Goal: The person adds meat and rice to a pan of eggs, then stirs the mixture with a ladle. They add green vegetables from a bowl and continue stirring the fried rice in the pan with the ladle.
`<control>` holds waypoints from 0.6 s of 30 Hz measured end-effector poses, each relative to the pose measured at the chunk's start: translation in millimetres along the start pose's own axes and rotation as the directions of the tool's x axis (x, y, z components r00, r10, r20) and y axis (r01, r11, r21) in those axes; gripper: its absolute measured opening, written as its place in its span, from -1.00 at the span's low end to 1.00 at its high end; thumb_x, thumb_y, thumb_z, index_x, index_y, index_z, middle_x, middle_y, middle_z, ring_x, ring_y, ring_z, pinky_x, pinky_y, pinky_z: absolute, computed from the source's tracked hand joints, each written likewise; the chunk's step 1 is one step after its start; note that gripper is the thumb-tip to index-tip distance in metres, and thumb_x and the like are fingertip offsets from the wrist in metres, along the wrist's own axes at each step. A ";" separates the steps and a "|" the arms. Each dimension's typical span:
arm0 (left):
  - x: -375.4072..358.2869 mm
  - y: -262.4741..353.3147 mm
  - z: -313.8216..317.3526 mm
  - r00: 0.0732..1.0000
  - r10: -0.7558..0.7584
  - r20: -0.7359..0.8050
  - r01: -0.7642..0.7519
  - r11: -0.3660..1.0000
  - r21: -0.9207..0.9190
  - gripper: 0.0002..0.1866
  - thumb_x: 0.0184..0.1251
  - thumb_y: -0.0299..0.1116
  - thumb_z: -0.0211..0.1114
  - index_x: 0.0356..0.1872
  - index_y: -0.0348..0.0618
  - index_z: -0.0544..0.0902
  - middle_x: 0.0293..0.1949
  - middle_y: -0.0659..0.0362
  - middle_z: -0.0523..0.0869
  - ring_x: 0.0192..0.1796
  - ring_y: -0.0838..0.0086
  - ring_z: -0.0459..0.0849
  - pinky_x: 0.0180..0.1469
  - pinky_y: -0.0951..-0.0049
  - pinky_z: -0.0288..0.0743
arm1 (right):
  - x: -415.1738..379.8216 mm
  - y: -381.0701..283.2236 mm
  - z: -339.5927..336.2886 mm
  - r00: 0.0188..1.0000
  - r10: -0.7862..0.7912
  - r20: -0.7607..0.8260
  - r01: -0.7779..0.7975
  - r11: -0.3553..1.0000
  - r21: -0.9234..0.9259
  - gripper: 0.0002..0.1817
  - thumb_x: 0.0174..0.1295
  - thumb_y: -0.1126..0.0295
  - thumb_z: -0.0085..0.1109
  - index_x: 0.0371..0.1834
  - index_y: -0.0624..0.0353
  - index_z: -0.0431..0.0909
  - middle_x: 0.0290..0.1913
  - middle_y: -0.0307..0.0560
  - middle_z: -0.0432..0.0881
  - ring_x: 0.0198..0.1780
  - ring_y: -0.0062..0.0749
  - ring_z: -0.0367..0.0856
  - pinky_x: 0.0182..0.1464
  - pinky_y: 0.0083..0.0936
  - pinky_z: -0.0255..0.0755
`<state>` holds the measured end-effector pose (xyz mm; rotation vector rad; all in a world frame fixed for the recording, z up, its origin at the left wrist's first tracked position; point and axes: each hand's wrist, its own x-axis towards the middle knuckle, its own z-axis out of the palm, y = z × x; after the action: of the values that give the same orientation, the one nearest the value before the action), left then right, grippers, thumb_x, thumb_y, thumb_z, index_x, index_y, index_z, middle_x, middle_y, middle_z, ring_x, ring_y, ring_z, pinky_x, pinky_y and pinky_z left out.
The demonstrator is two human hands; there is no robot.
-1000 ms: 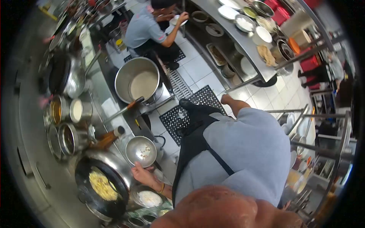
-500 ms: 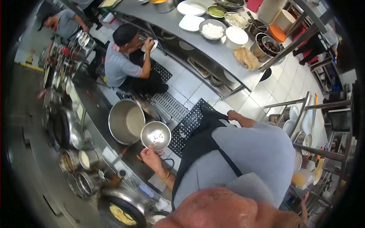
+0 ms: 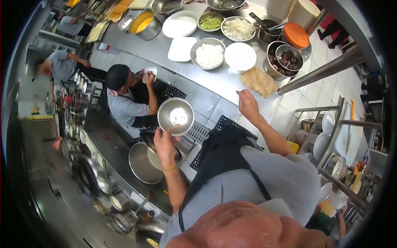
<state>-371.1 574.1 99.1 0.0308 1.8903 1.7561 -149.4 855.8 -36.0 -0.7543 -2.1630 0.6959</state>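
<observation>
My left hand (image 3: 165, 146) grips the near rim of a steel bowl (image 3: 167, 118), tilted so that its shiny inside faces me; a few small bits lie at its bottom. Below the bowl stands a big steel pot (image 3: 144, 163), partly hidden by my left hand and a dark round lid (image 3: 154, 140). My right hand (image 3: 248, 105) is raised beside the steel counter's edge, its fingers curled together with nothing visible in them. Nearest to it lies a crumpled tan cloth (image 3: 259, 82) on the counter.
The steel counter (image 3: 165, 68) bears white plates (image 3: 182, 24), a bowl of white shreds (image 3: 209, 55), a pot of dark pieces (image 3: 275, 62) and an orange lid (image 3: 296, 35). A co-worker (image 3: 126, 93) crouches ahead, holding a small white dish. Woks and pans line the left; a rack (image 3: 339, 111) stands right.
The steel bowl in my left hand has moved up and forward, away from the big pot. My right hand has risen beside the counter. The view has shifted toward the counter.
</observation>
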 end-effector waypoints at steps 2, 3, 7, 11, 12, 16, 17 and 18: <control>49.0 35.0 36.1 0.990 0.099 0.103 -0.100 0.995 0.012 -0.74 0.42 -0.48 0.23 0.05 -0.40 0.54 -0.31 0.08 0.71 -0.58 0.53 0.61 -0.55 0.51 0.57 | 1.9 16.9 9.9 0.998 0.027 -0.055 -0.030 0.997 -0.068 -0.78 0.23 0.63 0.15 -0.09 0.32 0.70 -0.19 0.08 0.61 -0.22 0.04 0.66 -0.17 -0.14 0.58; 75.5 53.2 59.8 0.983 0.112 0.144 -0.121 0.991 0.055 -0.72 0.40 -0.48 0.24 0.06 -0.41 0.54 -0.30 0.07 0.72 -0.57 0.52 0.62 -0.54 0.49 0.58 | 1.3 19.8 12.4 0.996 0.066 -0.053 -0.071 0.991 -0.112 -0.78 0.21 0.63 0.16 -0.11 0.32 0.70 -0.20 0.07 0.61 -0.23 0.03 0.67 -0.18 -0.15 0.58; 217.6 98.9 156.3 0.932 0.149 0.331 -0.199 0.972 0.124 -0.64 0.36 -0.42 0.25 0.05 -0.51 0.49 -0.15 -0.07 0.71 -0.37 0.30 0.78 -0.39 0.47 0.69 | 1.6 11.4 21.4 0.984 0.149 -0.099 -0.167 0.962 -0.216 -0.79 0.17 0.62 0.19 -0.16 0.24 0.74 -0.21 0.05 0.61 -0.28 -0.01 0.66 -0.24 -0.16 0.58; 345.6 125.6 280.3 0.882 0.169 0.440 -0.222 0.973 0.070 -0.63 0.33 -0.47 0.21 -0.01 -0.67 0.48 -0.10 -0.16 0.70 -0.32 0.19 0.80 -0.23 0.34 0.81 | 7.0 7.8 22.8 0.970 0.198 -0.139 -0.230 0.931 -0.282 -0.77 0.15 0.60 0.20 -0.14 0.19 0.73 -0.24 0.05 0.59 -0.31 0.01 0.65 -0.28 -0.14 0.56; 364.1 134.6 305.8 0.874 0.149 0.462 -0.210 0.974 0.084 -0.65 0.34 -0.49 0.19 -0.03 -0.69 0.48 -0.10 -0.15 0.70 -0.32 0.18 0.80 -0.22 0.31 0.83 | 10.1 7.8 24.3 0.968 0.204 -0.146 -0.239 0.926 -0.291 -0.76 0.15 0.60 0.21 -0.13 0.19 0.73 -0.25 0.05 0.58 -0.32 0.01 0.64 -0.29 -0.14 0.56; 465.6 117.7 391.5 0.861 0.246 0.445 -0.269 0.963 -0.013 -0.72 0.39 -0.51 0.11 -0.07 -0.64 0.49 -0.12 -0.18 0.70 -0.37 0.16 0.80 -0.34 0.29 0.84 | 13.0 7.6 26.0 0.969 0.220 -0.114 -0.246 0.911 -0.331 -0.69 0.14 0.60 0.22 -0.03 0.20 0.70 -0.26 0.04 0.54 -0.32 -0.01 0.63 -0.30 -0.14 0.54; 477.7 120.6 409.7 0.925 0.099 0.367 -0.128 0.990 0.056 -0.70 0.38 -0.48 0.11 -0.01 -0.58 0.49 -0.12 -0.22 0.71 -0.38 0.15 0.81 -0.37 0.28 0.82 | 14.0 5.7 24.8 0.968 0.229 -0.101 -0.250 0.908 -0.337 -0.65 0.12 0.60 0.22 0.02 0.20 0.67 -0.27 0.03 0.52 -0.32 -0.02 0.61 -0.29 -0.14 0.54; 489.0 121.4 423.5 0.921 0.099 0.376 -0.121 0.992 0.034 -0.70 0.38 -0.47 0.12 -0.01 -0.56 0.49 -0.14 -0.22 0.71 -0.37 0.13 0.81 -0.37 0.27 0.82 | 16.8 7.0 25.9 0.967 0.233 -0.099 -0.253 0.903 -0.348 -0.63 0.12 0.60 0.22 0.03 0.20 0.67 -0.27 0.03 0.52 -0.32 -0.02 0.61 -0.28 -0.14 0.53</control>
<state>-655.5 1163.9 32.0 0.4703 1.6816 1.6279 -176.8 865.9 -48.2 -1.2385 -2.1922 0.3948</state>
